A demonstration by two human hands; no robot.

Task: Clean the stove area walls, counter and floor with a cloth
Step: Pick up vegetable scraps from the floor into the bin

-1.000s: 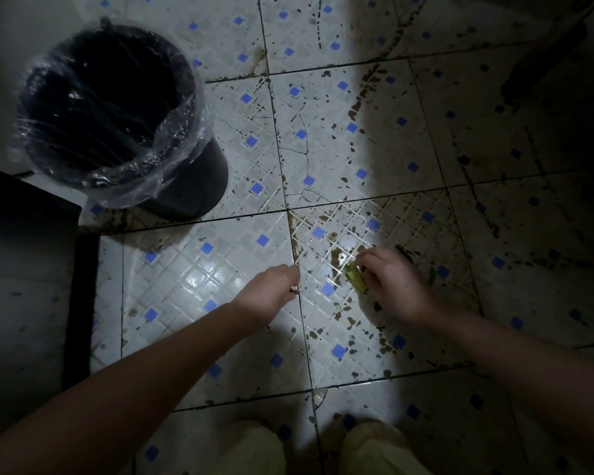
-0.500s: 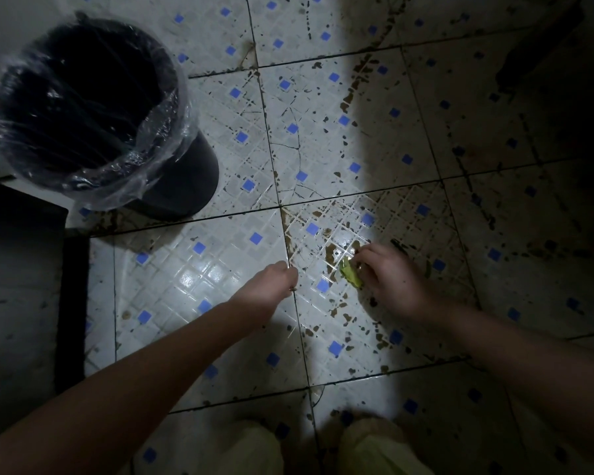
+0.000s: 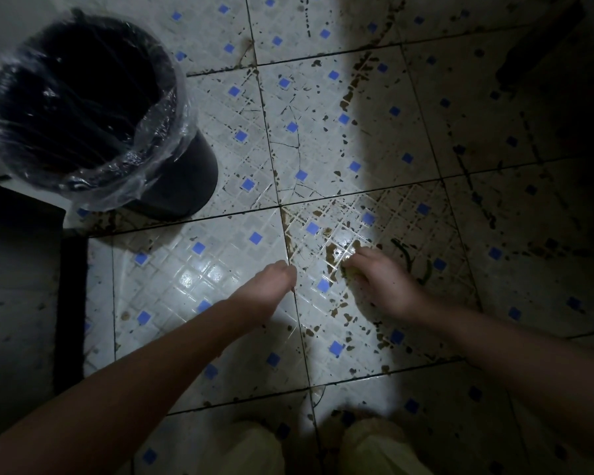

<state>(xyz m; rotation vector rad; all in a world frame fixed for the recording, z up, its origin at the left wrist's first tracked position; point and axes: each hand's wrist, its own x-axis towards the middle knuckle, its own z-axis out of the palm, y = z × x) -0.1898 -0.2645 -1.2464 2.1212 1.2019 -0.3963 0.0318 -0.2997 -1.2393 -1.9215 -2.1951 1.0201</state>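
The floor (image 3: 323,132) is white tile with small blue squares, spattered with brown dirt and wet in the lit middle. My right hand (image 3: 381,286) presses down on the dirty tile, fingers curled over a small yellow-green cleaning pad (image 3: 348,270) that is almost hidden beneath them. My left hand (image 3: 271,286) rests on the floor just left of it, beside the tile joint, fingers drawn together with nothing visible in them.
A black bin (image 3: 93,111) with a clear plastic liner stands at the upper left. A dark cabinet side (image 3: 18,303) runs along the left edge. My knees (image 3: 374,447) are at the bottom. The right side lies in deep shadow.
My right hand has slid slightly up and left over the stain, now covering nearly all of the pad. The view has shifted a little; my left hand stays in place.
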